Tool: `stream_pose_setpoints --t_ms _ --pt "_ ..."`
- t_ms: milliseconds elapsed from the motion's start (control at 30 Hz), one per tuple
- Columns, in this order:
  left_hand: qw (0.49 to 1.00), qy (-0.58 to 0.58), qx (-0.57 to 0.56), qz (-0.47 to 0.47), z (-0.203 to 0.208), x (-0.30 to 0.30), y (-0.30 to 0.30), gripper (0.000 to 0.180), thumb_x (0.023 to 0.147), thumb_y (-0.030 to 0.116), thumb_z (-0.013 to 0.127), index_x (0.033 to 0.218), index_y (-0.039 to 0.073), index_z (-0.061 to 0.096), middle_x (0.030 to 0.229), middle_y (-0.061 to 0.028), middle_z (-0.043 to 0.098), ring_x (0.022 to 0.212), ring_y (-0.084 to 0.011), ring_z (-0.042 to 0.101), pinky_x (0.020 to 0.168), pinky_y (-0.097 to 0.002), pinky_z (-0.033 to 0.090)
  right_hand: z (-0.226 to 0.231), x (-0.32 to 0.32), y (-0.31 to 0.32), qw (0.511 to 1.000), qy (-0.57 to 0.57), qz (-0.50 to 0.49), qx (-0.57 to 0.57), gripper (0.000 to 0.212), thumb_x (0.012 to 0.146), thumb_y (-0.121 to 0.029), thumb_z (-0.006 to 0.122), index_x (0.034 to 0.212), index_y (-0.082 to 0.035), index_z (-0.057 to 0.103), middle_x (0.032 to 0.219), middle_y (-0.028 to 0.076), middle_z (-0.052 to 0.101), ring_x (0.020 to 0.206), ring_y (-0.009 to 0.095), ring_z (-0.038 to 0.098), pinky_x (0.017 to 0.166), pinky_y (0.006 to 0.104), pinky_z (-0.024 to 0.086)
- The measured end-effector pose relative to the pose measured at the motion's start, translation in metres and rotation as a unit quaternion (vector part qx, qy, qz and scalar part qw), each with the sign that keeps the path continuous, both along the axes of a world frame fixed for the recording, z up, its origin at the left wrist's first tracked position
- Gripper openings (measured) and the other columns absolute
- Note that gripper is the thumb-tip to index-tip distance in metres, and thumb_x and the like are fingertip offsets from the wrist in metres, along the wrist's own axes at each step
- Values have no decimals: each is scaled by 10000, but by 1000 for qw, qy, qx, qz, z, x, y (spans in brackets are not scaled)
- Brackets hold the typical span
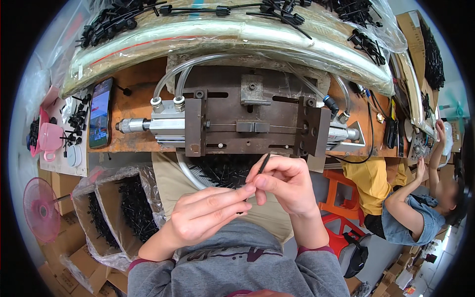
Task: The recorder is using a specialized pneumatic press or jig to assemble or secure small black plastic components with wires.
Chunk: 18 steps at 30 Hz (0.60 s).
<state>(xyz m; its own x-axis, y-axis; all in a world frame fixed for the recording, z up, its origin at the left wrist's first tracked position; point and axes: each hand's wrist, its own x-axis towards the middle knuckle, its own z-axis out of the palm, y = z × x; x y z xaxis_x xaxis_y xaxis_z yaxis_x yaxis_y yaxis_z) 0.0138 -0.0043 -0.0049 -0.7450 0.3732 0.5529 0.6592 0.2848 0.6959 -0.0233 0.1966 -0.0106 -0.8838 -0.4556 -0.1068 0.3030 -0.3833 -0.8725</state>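
Note:
Both my hands meet in front of the metal fixture, over my lap. A thin black rod (264, 164) is pinched between the thumb and fingers of my right hand (289, 185), its upper end sticking up past them. My left hand (210, 212) closes its fingertips on the rod's lower part; a small dark tip shows under them, and the middle stretch is hidden. Beyond the hands stands the brown metal fixture (232, 140), with a small clamp block (253, 127) at its centre. Silver air cylinders (167, 126) flank it on both sides. Below lies a heap of black rods (225, 171).
A phone (101, 113) leans at the left, near a pink cup (50, 137). Bagged boxes of black parts (133, 203) stand lower left, beside a pink fan (42, 209). Black tool-like pieces (284, 15) lie along the back. On the right another person (410, 213) works near an orange stool (341, 193).

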Motion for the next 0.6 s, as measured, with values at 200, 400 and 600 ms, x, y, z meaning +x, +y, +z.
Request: stream_pose_setpoints --t_ms 200,400,600 --pt "993 21 -84 80 5 -16 12 304 646 -3 758 933 -63 675 1182 -202 631 900 -282 669 739 -322 564 20 5 -2 948 116 -153 253 172 863 1 670 1034 16 678 842 57 666 644 78 604 562 209 485" --pt "967 87 -188 150 -20 -30 30 202 742 71 698 926 -11 682 1230 -167 628 727 -201 659 670 -295 533 28 13 9 866 291 -167 370 175 796 33 710 969 13 703 760 75 661 611 97 589 538 224 457" --pt "954 80 -231 171 -7 -37 33 239 679 86 753 906 39 692 1219 -108 650 599 -148 613 570 -259 487 47 -10 13 791 393 -261 390 137 780 49 713 913 16 701 808 98 694 627 124 613 557 224 474"
